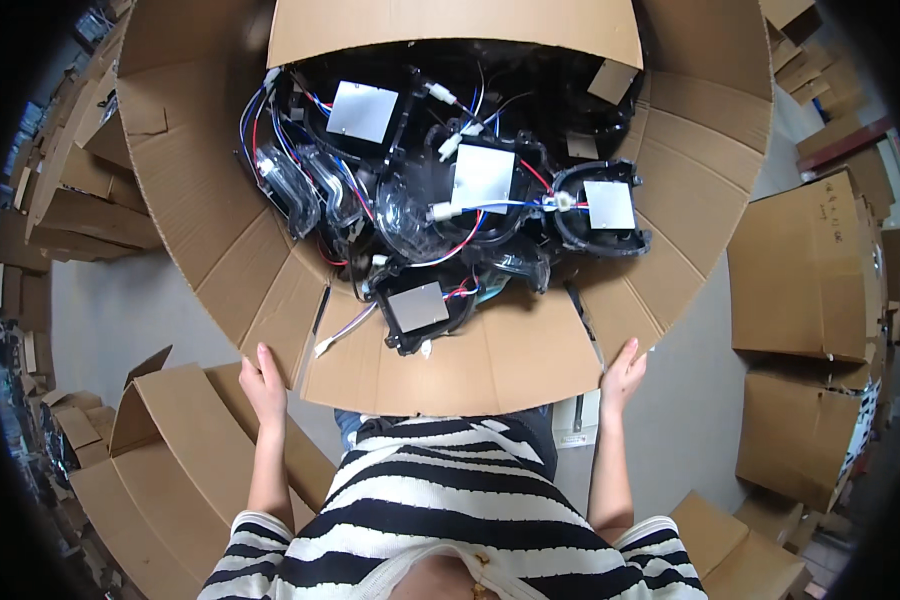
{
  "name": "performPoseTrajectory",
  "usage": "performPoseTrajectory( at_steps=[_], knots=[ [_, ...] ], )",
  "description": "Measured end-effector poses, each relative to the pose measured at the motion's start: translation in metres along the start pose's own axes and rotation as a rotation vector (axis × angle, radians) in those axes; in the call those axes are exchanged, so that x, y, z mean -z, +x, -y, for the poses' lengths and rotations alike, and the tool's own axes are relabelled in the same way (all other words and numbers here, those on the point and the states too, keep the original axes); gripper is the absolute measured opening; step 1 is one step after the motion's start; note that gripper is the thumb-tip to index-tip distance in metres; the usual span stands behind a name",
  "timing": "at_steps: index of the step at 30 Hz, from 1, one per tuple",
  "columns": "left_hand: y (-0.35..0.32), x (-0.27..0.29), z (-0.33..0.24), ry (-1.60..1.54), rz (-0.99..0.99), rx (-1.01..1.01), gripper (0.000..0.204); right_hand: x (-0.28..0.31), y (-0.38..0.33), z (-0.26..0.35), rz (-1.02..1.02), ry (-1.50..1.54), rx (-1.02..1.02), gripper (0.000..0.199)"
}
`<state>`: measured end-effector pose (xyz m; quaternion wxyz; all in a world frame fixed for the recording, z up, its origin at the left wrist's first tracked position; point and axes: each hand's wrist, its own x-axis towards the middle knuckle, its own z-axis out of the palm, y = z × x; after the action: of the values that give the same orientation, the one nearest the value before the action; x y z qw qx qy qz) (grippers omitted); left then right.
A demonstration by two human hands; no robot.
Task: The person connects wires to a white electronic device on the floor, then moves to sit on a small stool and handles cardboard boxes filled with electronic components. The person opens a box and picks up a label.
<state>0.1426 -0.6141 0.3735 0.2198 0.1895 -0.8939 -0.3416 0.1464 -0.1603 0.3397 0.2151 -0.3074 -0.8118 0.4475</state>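
Note:
A large cardboard box [690, 150] stands in front of me with its top open. My left hand [263, 387] grips the near left corner of its flaps, thumb on top and the other fingers partly hidden underneath. At the near right corner my right hand [623, 378] holds the edge the same way. Inside lie several black lamp-like units with clear plastic covers [406, 215], square silver plates [484, 178] and coloured wires ending in white connectors [442, 211]. One unit [419, 308] rests over the near flap [450, 372], its loose connector [324, 346] lying on the cardboard.
An open cardboard box [185, 455] stands at my lower left. Stacked boxes [795, 265] line the right side, and more boxes [95, 200] fill the left. Grey floor [100, 310] shows between them. Another box [740, 550] sits at the lower right.

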Motion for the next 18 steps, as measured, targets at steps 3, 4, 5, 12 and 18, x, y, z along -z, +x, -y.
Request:
performPoseTrajectory(
  at_steps=[3, 4, 5, 12, 18],
  knots=[
    [0.002, -0.001, -0.003, 0.03, 0.018, 0.001, 0.037, -0.008, 0.0, 0.002, -0.129, 0.083, 0.151, 0.035],
    [0.002, -0.001, -0.006, 0.032, 0.017, -0.009, 0.037, -0.008, 0.0, 0.002, -0.12, 0.073, 0.145, 0.035],
    [0.002, -0.001, -0.008, 0.032, 0.014, -0.02, 0.037, -0.008, -0.001, 0.002, -0.111, 0.063, 0.141, 0.035],
    [0.003, 0.005, -0.003, 0.038, 0.048, 0.022, 0.04, -0.005, -0.001, -0.003, -0.078, 0.032, 0.051, 0.033],
    [0.012, 0.019, 0.019, 0.024, 0.251, 0.138, 0.047, -0.003, -0.004, 0.01, -0.059, -0.013, 0.087, 0.032]
  ],
)
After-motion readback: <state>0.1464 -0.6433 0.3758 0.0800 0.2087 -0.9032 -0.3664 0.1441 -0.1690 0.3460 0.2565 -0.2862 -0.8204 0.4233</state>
